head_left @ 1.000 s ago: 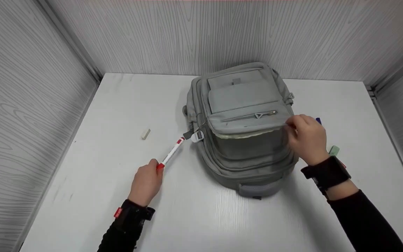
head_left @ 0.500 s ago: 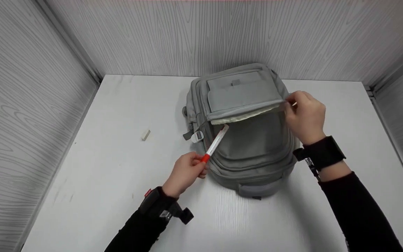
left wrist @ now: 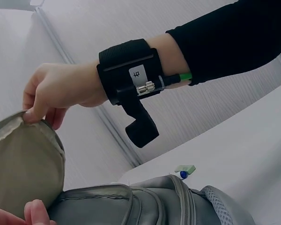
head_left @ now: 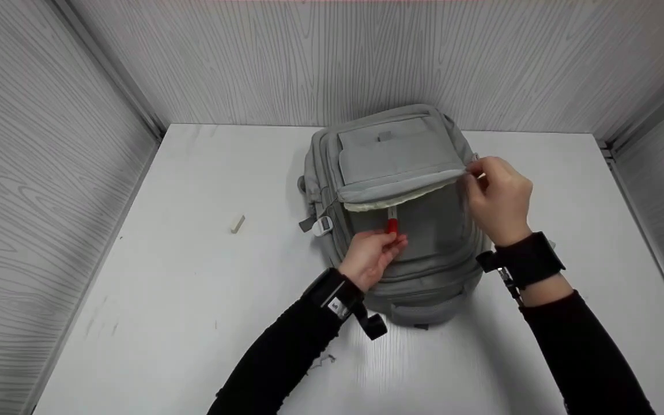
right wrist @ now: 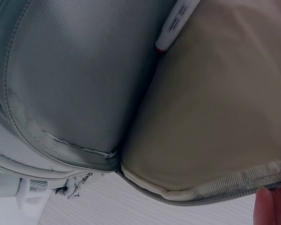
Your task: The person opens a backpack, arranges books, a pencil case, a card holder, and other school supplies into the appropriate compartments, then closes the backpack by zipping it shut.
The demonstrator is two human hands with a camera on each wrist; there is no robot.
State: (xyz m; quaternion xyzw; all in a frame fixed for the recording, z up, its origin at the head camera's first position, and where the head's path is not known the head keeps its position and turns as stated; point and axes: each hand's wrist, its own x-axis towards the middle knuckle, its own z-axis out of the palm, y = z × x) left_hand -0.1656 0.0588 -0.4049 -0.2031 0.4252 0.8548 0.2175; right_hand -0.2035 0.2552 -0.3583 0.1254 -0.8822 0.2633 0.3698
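A grey backpack lies on the white table with its front pocket unzipped. My right hand pinches the edge of the pocket flap and lifts it; the pale lining shows in the right wrist view. Between the fingertips of my left hand is the red end of a white marker. The marker's far part goes under the flap, out of sight in the head view. From the right wrist, the white marker's tip appears inside the pocket, between lining and grey fabric.
A small off-white block lies on the table left of the backpack. In the left wrist view, a green block and a small blue thing sit beyond the bag. A grey-grained wall stands behind.
My left hand has carried the marker rightward from beside the bag to under the flap. The right hand has pulled the flap up and back, widening the pocket mouth.
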